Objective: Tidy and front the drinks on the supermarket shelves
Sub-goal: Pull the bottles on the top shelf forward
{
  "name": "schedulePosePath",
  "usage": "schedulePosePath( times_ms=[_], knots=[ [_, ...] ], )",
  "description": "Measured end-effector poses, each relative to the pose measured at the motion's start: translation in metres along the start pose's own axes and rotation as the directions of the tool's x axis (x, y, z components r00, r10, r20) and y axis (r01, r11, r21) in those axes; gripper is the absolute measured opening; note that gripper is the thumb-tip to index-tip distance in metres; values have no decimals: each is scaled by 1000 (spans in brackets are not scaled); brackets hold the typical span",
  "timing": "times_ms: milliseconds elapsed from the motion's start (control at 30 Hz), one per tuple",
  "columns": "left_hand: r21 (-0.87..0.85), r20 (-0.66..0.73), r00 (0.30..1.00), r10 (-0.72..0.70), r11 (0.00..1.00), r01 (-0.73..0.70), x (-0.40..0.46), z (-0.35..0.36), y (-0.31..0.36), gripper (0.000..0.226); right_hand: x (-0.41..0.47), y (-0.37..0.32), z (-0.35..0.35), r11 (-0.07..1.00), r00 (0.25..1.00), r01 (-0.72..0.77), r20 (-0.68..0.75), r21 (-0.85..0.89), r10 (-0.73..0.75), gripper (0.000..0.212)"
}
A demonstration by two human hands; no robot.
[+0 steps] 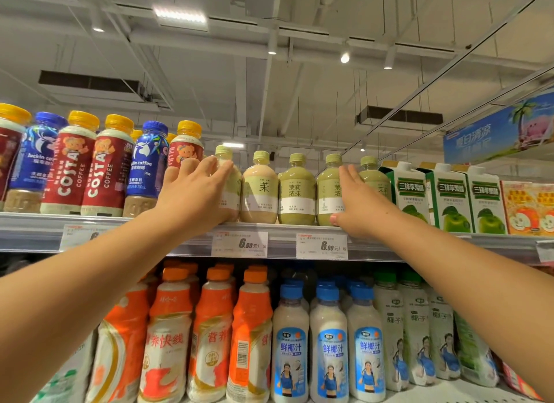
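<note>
On the upper shelf (278,227), a row of five pale-capped tea bottles stands along the front edge. The left hand (195,192) wraps its fingers and thumb around the leftmost tea bottle (229,177), just beside the coffee bottles (105,166). The right hand (362,204) lies with straight fingers between the fourth green tea bottle (328,189) and the fifth tea bottle (374,177); whether it grips either cannot be told. Green cartons (449,195) stand toward the shelf's right end. Orange-capped bottles (209,327) and blue-capped bottles (329,342) fill the lower shelf (467,395).
</note>
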State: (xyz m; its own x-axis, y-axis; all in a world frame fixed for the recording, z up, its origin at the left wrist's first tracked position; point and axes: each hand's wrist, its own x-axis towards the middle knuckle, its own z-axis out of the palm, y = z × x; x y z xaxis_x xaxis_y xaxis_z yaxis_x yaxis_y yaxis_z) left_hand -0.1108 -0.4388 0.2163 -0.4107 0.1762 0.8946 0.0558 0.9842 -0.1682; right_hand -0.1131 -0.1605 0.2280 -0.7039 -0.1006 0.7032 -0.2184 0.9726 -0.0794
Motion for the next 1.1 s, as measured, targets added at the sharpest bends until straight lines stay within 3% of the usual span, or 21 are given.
schedulePosePath(
  times_ms=[367, 467, 567, 633, 733, 867, 1100],
  knots=[
    [-31, 25, 999, -32, 999, 33, 0, 4, 3, 89, 3, -1, 11, 998, 1000, -10, -18, 59, 12, 100],
    [-34, -28, 999, -39, 999, 38, -10, 3, 8, 82, -9, -3, 14, 993, 996, -41, -72, 108, 49, 86],
    [-74, -208, 978, 21, 997, -37, -36, 8, 13, 63, -41, -6, 26, 987, 953, 135, -286, 90, -104, 54],
    [-126, -245, 969, 24, 990, -56, -61, 17, 17, 55, -65, -6, 40, 958, 910, 285, -323, 32, -260, 45],
    [-115, -181, 982, 53, 991, -74, -94, 31, 23, 48, -88, -1, 64, 929, 891, 368, -272, -37, -364, 50],
    [-64, -95, 991, 90, 993, -97, -112, 42, 24, 57, -97, 9, 82, 910, 897, 402, -155, -100, -413, 67],
    [11, 38, 999, -9, 1000, 9, -115, 36, 34, 63, -98, 6, 96, 922, 904, 375, -182, -93, -386, 94]
  ],
)
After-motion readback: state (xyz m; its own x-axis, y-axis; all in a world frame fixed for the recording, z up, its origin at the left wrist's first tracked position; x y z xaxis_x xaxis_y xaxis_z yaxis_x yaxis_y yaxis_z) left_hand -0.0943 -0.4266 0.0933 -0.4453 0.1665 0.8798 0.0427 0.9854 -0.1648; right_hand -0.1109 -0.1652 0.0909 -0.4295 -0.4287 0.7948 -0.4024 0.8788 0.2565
